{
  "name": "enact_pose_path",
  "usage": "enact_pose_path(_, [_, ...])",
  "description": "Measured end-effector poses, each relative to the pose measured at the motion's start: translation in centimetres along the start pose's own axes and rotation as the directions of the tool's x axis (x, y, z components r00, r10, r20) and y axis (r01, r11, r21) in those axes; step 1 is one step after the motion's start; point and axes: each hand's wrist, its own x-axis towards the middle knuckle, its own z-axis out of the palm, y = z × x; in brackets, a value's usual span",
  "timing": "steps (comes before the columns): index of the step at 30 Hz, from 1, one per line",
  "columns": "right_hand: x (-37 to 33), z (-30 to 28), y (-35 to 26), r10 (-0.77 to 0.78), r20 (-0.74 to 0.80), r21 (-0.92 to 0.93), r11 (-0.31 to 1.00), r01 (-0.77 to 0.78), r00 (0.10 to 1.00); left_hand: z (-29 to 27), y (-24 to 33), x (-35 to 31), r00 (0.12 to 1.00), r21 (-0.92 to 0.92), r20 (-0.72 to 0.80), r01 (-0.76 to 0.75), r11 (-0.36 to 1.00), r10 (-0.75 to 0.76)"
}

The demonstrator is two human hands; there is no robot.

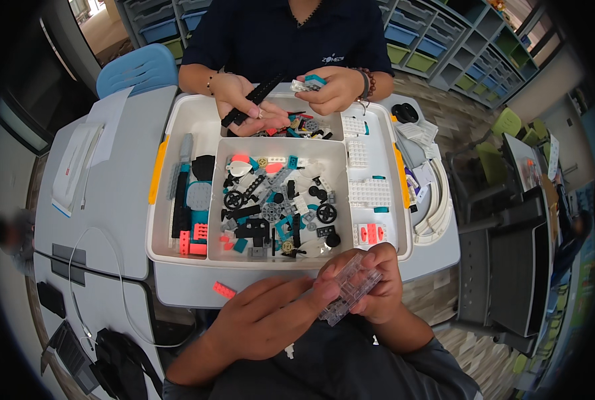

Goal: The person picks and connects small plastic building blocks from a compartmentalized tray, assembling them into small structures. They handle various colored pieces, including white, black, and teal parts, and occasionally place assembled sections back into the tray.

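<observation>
Close to my body, I hold a block of clear transparent building bricks (pixel 355 288) joined together. My right hand (pixel 385 283) is closed around its far and right side. From the left, my left hand (pixel 264 319) reaches across with its thumb pressed to the block; its other fingers are partly blurred and partly hidden. A coral-red brick (pixel 224 290) lies on the table's near edge, beyond my left hand. Just past my hands stands a white sorting tray (pixel 277 264) with many loose bricks, wheels and beams in its compartments.
Across the table, a person's hands hold a long black beam (pixel 254 100) and a white-and-teal brick piece (pixel 309 84). The tray has yellow handles (pixel 158 170). White curved track pieces (pixel 437 212) lie at right. A white cable (pixel 114 243) loops over the left tables near a blue chair (pixel 137 70).
</observation>
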Motion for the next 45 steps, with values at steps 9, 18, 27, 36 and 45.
enact_pose_path(9, [-0.4,0.5,0.2,0.027,-0.184,-0.076,0.996,-0.041,0.983,0.1,0.5,-0.5,0.998,0.018,0.025,-0.058,0.998,0.058])
enact_pose_path(18, [-0.4,-0.3,0.2,-0.065,0.011,-0.069,0.995,0.066,0.998,0.4,0.9,-0.6,0.998,0.019,-0.021,-0.065,0.998,0.066])
enact_pose_path(27, [-0.8,0.8,-0.1,-0.009,-0.129,-0.098,0.995,-0.004,0.992,-0.1,1.3,-0.9,1.0,-0.085,-0.003,-0.024,0.996,0.023])
enact_pose_path(36, [-0.5,0.3,-0.7,-0.05,-0.13,-0.149,0.988,0.03,0.99,0.4,0.7,-2.1,0.757,-0.958,0.217,0.287,0.015,-0.617])
enact_pose_path(45, [0.8,0.4,-0.7,-0.14,0.043,-0.17,0.975,0.145,0.989,0.4,0.0,-0.9,0.714,-0.908,0.406,0.245,-0.339,-0.571])
